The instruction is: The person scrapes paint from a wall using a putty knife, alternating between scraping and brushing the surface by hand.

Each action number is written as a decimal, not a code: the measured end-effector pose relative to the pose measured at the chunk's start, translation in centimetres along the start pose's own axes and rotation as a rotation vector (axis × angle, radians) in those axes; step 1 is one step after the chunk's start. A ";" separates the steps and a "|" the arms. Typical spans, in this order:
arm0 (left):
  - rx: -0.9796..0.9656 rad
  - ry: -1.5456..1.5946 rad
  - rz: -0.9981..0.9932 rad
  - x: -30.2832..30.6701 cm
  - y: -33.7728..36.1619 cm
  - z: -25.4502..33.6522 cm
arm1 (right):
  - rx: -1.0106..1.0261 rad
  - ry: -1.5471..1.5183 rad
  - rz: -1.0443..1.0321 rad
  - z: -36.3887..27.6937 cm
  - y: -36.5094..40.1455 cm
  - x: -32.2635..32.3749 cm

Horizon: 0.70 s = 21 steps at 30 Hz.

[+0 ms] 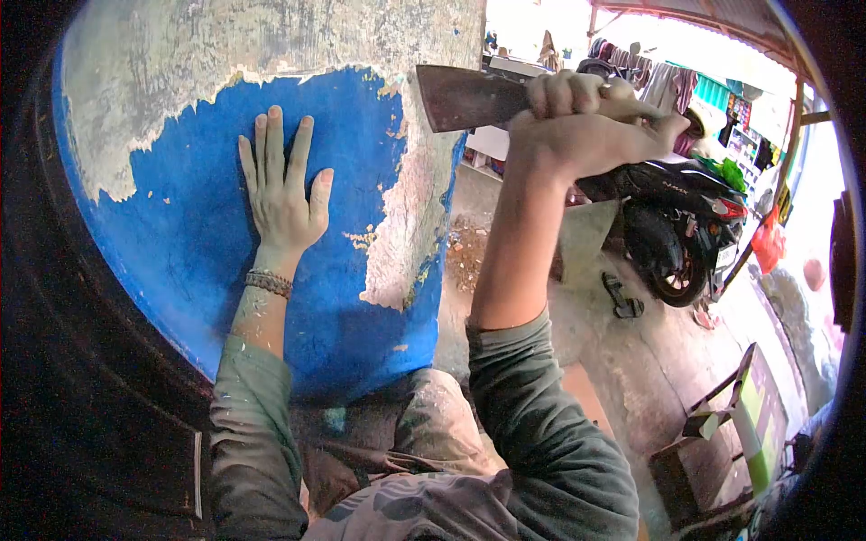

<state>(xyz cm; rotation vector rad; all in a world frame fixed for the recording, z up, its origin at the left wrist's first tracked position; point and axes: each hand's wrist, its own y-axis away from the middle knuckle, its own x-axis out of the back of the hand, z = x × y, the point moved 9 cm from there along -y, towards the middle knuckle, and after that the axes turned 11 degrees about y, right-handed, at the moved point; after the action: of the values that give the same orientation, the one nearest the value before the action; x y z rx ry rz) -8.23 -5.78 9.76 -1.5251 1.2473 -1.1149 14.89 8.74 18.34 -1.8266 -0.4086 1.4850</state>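
One blue-painted pillar [171,243] fills the left of the view, its paint flaked away to bare grey plaster along the top and down the right edge. The left hand [281,194] lies released and flat on the blue paint, fingers spread and pointing up, with one bracelet [269,282] on the wrist. The right hand [586,122] is clenched around the handle of one scraper [465,97], whose wide dark blade sits at the pillar's right edge, near the top of the bare strip. Nothing lies between the blade and the plaster. Behind the right arm stands one black motorbike [672,216]. One sandal [624,298] lies on the floor beside its wheel, and a patch of rubble [466,251] lies near the pillar's foot. One wooden frame [722,424] stands at the lower right.
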 end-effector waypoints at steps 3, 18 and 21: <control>-0.002 0.001 -0.008 -0.1 0.1 0.1 | -0.163 0.075 0.062 5.1 1.5 -0.3; 0.242 -0.153 -0.122 -2.4 11.9 1.4 | -0.274 0.462 -0.087 2.5 15.1 10.0; 0.227 0.043 -0.567 -4.5 22.0 6.0 | -0.492 0.868 -0.381 2.8 24.0 13.8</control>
<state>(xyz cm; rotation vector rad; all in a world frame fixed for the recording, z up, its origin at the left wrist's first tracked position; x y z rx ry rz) -7.91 -4.00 -13.38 -1.7294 0.6894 -1.5946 11.33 2.33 -8.50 -2.3871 -0.6567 0.2613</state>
